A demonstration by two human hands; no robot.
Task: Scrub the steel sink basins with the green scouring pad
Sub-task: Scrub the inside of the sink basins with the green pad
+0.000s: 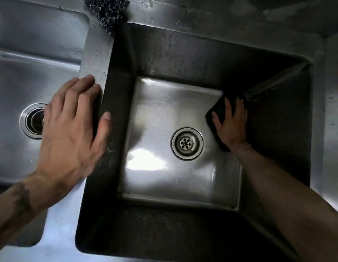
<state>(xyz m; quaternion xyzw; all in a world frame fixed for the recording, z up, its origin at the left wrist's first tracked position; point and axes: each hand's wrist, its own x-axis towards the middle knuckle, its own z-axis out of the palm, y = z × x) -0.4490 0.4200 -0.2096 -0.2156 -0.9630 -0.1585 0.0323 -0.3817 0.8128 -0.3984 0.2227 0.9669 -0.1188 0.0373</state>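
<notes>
Right hand (231, 127) down on the floor of the deep right basin (164, 118), palm flat, fingers (227, 104) spread wide and pressing the scouring pad (219, 110) against the steel. Pad dark in this light, green hard to confirm, lying right under the hand at the floor's far right edge, where floor meets right wall. Long axis of the pad running roughly from near to far, along the line of the forearm, with one corner poking out past the fingertips toward the far right corner of the basin and another showing near the wrist. Drain (187, 143) just to the left of that hand, near but apart from the pad. Left hand (69, 129) up on the dividing rim (92, 59) between the two basins, fingers loosely apart, thumb hooked over the inner edge, holding nothing, likely bracing the body. Left basin (32, 69) shallower, its own drain (34, 121) partly hidden behind the left hand. Bundle of steel wool (107, 10) resting on the rim at the far end of the divider, well apart from both hands. Judged from the layout: right hand clearly the working one, with most of the open floor lying to its left, so a sweep leftward past the drain seems the natural stroke, pad kept flat under the palm. Scrubbing of the right basin seemingly under way; left basin apparently yet to come.
</notes>
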